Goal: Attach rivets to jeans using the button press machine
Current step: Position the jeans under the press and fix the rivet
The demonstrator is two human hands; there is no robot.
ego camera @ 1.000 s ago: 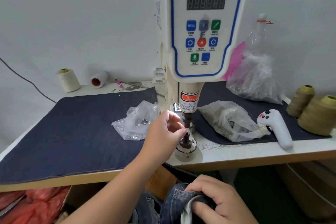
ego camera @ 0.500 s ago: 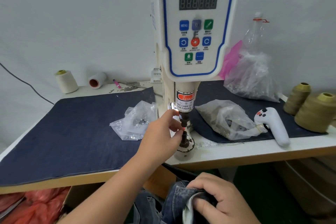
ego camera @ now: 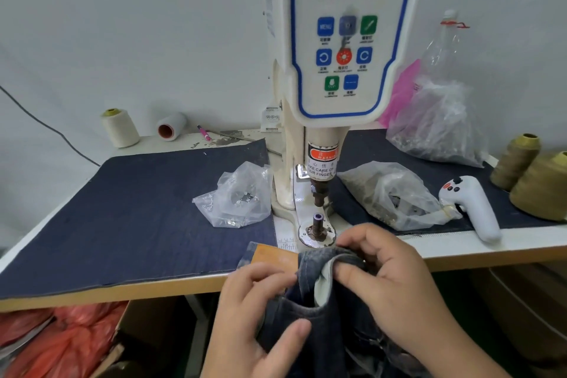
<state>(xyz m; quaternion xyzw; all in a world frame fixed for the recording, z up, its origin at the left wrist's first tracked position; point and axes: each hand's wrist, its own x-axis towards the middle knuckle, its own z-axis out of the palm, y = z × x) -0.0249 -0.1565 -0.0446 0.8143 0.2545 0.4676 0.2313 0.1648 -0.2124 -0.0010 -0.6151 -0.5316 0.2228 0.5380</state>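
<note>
Dark blue denim jeans (ego camera: 334, 310) now sit pinched in both my hands, left hand (ego camera: 260, 313) back from the metal lower die post (ego camera: 318, 225); next I slide fabric over it.

Soft, even, bright light falls without hard shadows. A small lamp glares on the white servo button machine (ego camera: 343, 40). Wide-angle bending curves the edges; detail is slightly blurred.

Place: was a garment workshop.
Machine: a servo button machine (ego camera: 343, 40) stood on the bench.
Supplies: thread cones (ego camera: 540, 187) and plastic bags of hardware (ego camera: 389, 193) lay on denim cloth (ego camera: 122, 209).
</note>
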